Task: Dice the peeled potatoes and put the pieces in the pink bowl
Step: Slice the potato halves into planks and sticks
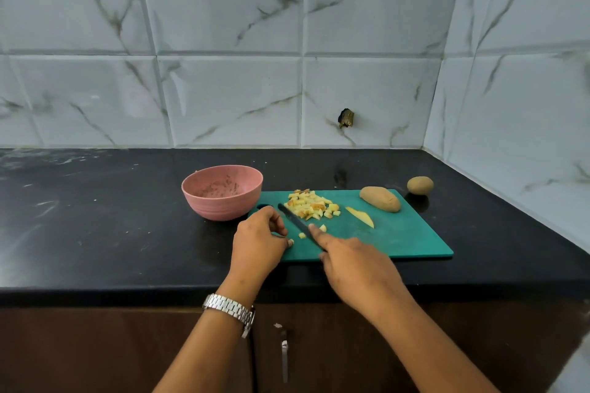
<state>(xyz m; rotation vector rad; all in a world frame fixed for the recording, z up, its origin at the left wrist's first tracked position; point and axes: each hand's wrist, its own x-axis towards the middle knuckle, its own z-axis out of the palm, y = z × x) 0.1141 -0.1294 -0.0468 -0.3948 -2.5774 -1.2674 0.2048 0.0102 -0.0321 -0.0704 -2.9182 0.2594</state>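
Observation:
A green cutting board point(399, 239) lies on the black counter. A pile of diced potato pieces point(311, 203) sits at its far left, with two loose dice point(302, 235) nearer me and a yellow wedge point(360, 216) to the right. My right hand point(354, 268) grips a black knife point(295, 220), index finger along the spine, blade pointing at the pile. My left hand point(260, 241) rests curled at the board's left edge and pinches a small piece. The pink bowl point(222, 191) stands just left of the board. A long potato point(380, 198) lies on the board's far right corner.
A small round potato point(420, 185) sits on the counter beyond the board's right corner. A tiled wall runs behind and along the right side. The counter's front edge is close to my wrists, above a brown cabinet with a metal handle point(284, 359).

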